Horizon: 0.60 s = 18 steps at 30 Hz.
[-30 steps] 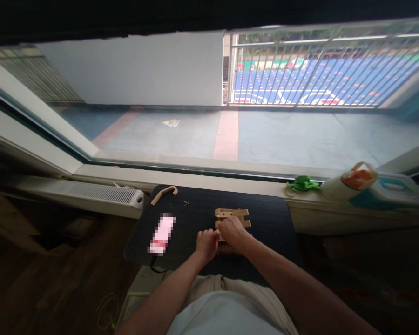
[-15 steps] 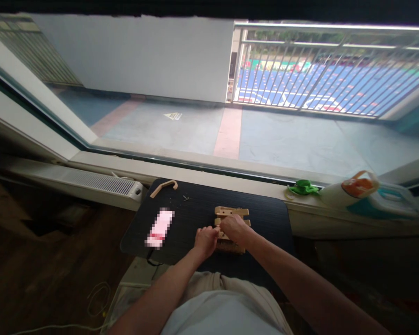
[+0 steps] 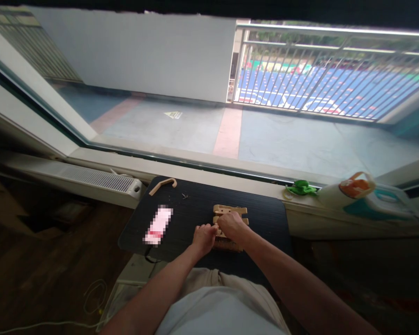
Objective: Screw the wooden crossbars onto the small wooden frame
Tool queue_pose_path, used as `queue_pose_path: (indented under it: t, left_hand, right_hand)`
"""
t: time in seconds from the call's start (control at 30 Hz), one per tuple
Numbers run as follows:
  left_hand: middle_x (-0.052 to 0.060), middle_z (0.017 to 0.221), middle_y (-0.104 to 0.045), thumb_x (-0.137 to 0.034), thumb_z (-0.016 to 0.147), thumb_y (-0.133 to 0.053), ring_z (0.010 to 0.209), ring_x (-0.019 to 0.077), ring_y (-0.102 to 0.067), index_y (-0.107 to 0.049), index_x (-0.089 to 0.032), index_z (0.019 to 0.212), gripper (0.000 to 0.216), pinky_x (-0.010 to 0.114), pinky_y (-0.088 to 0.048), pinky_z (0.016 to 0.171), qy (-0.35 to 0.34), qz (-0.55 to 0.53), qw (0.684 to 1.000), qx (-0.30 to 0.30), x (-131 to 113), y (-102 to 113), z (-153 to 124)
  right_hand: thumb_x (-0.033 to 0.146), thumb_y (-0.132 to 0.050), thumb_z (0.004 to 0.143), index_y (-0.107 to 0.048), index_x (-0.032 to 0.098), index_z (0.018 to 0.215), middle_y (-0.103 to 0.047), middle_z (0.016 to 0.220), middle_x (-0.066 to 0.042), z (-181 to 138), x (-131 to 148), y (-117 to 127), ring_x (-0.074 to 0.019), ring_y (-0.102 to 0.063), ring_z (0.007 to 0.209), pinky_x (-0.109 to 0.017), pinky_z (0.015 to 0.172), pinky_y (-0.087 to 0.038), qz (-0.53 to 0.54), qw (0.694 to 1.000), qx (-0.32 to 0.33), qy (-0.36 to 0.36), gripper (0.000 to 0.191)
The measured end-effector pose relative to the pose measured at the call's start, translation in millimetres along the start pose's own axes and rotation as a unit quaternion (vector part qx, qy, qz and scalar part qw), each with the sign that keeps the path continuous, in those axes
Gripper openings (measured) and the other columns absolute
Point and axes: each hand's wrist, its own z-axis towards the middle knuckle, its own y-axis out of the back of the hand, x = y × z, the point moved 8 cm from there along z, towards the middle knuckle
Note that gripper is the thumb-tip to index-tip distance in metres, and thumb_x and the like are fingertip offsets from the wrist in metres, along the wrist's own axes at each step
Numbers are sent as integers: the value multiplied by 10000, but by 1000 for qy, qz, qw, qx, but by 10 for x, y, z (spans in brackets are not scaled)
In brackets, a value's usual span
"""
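A small wooden assembly (image 3: 230, 212) of light slats lies on a black table (image 3: 265, 218) in front of me. My right hand (image 3: 232, 226) rests on its near part with fingers curled over the wood. My left hand (image 3: 204, 237) is closed in a pinch against the assembly's left edge; what it pinches is too small to make out. A curved wooden piece (image 3: 162, 185) lies at the table's far left corner, and tiny dark bits (image 3: 185, 196) lie near it.
A blurred pink object (image 3: 158, 225) lies on the table's left side. A window sill behind holds a green item (image 3: 301, 188) and a white and teal jug with an orange handle (image 3: 363, 195). A white radiator (image 3: 97, 179) runs to the left. Cables lie on the wooden floor.
The view has shifted slightly. Both hands stay on the wooden assembly with only small finger movements.
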Motion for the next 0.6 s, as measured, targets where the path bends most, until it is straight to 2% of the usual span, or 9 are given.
queue_pose_path:
  t: [0.13,0.33,0.6]
  left_hand:
    - [31,893,-588,-194,818,-362,876,196,-547,-504,-282,1052,288,319,-362,735,-10,1,1000,-18,8,-10,8]
    - [28,878,-582,-206,835,-348,872,188,-546,-536,-270,978,245,313,-360,738,-9,4,1000,-11,15,-34,20]
    - [33,880,-589,-222,852,-335,859,203,-555,-491,-302,1084,291,326,-372,723,-17,7,1000,-17,14,-63,42]
  right_hand:
    - [83,-419,797,-660,106,916,-669,899,-141,-59,31,52,-229,-613,880,-306,704,-474,2,1000,-1,11,270]
    - [83,-417,797,-659,92,917,-668,903,-142,-76,43,69,-222,-614,873,-294,720,-464,10,1000,-7,17,270]
    - [103,-411,800,-658,124,905,-675,869,-124,-53,-28,35,-218,-621,851,-291,692,-471,18,1000,-15,13,270]
